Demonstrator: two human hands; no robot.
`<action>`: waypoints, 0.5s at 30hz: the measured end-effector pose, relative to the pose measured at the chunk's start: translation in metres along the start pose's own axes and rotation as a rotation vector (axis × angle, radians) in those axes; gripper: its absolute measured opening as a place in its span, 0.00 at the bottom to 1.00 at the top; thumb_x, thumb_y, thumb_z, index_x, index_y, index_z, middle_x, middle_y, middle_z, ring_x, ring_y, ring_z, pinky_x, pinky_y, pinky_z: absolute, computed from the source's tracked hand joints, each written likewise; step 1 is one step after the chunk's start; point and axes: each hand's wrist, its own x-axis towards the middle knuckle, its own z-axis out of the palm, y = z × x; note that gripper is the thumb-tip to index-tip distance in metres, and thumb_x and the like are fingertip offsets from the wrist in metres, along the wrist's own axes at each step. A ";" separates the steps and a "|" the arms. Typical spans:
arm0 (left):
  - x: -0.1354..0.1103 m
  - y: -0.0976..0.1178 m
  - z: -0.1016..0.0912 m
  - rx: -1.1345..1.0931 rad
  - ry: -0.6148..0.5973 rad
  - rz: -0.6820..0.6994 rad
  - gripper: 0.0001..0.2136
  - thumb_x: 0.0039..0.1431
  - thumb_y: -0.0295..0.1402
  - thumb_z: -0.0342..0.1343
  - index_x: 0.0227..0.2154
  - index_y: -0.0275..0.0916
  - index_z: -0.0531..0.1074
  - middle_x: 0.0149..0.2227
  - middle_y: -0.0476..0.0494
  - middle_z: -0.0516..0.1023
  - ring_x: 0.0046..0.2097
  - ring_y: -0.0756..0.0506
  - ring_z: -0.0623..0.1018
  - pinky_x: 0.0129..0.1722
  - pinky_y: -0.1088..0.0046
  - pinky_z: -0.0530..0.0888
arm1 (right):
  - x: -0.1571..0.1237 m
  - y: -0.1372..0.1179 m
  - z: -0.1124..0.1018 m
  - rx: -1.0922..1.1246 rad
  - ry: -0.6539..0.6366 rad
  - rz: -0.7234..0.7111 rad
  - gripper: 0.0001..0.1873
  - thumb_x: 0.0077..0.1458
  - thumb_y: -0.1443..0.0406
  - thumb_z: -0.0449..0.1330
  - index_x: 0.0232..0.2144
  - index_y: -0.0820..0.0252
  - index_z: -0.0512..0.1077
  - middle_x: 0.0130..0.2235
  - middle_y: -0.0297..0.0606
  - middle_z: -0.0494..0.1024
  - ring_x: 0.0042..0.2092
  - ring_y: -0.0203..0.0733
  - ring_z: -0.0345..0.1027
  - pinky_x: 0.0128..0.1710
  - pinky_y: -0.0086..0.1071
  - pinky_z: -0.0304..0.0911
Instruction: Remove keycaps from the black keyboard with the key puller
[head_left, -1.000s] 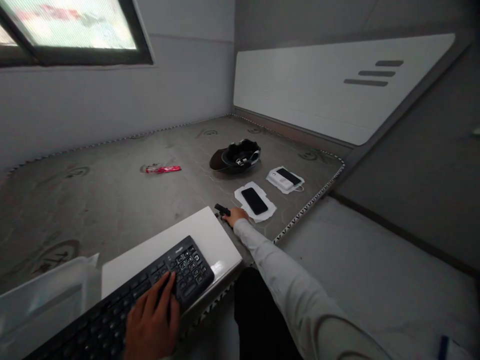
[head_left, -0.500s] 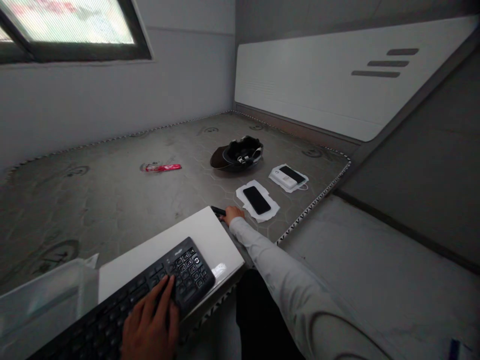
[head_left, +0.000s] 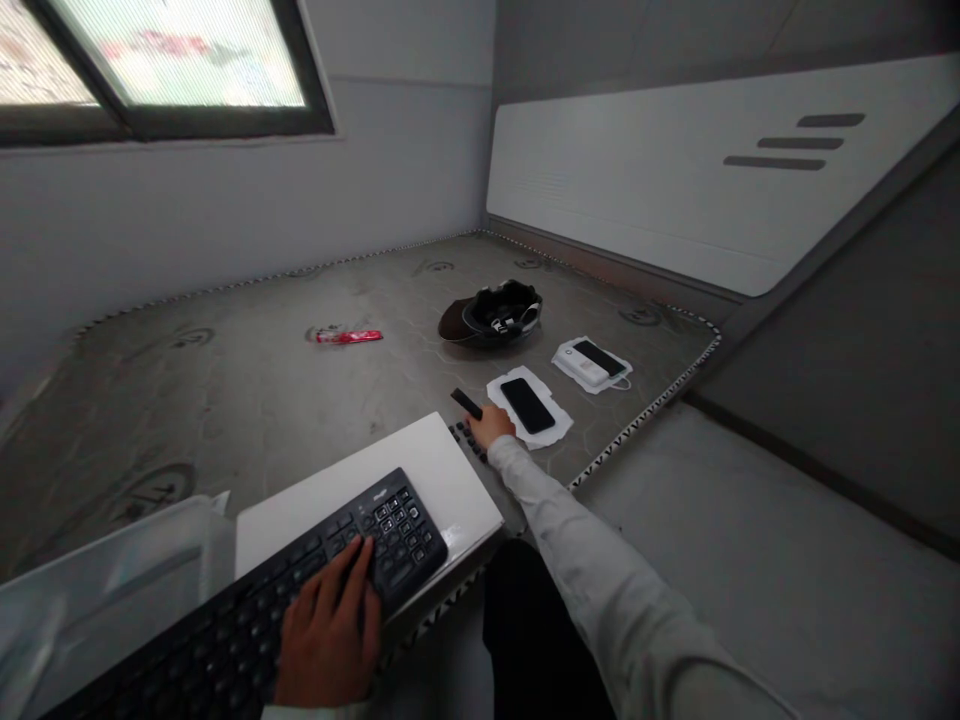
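Note:
My left hand [head_left: 330, 630] lies flat on a black keyboard [head_left: 247, 610], fingers stretched over the keys near its number pad. The keyboard rests on a white board [head_left: 435, 470] at the mattress edge. My right hand [head_left: 491, 425] reaches out past the board's far corner, closed on a small black bar-shaped object [head_left: 466, 403] that sticks up and to the left from the fingers. Several small dark pieces [head_left: 466, 438] lie on the mattress just below that hand. A black phone [head_left: 527, 405] on a white sheet lies right beside the hand.
A dark helmet [head_left: 495, 312] sits further back on the grey mattress [head_left: 247, 380]. A white device with a second phone [head_left: 592, 362] lies to the right, a red wrapper [head_left: 346, 337] to the left. A clear plastic bag [head_left: 97, 590] sits at near left. A white headboard [head_left: 675, 200] stands behind.
My right hand has lifted the small black object slightly off the mattress beside the board's corner, uncovering small dark pieces. The left hand stays on the keyboard. The camera shifted a little.

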 end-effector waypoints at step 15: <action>0.003 0.010 -0.014 -0.021 -0.098 -0.072 0.18 0.58 0.30 0.48 0.52 0.41 0.69 0.53 0.41 0.72 0.50 0.41 0.71 0.47 0.61 0.68 | -0.144 0.020 -0.007 0.387 -0.125 -0.166 0.22 0.48 0.46 0.57 0.22 0.56 0.78 0.21 0.39 0.76 0.32 0.51 0.74 0.27 0.34 0.62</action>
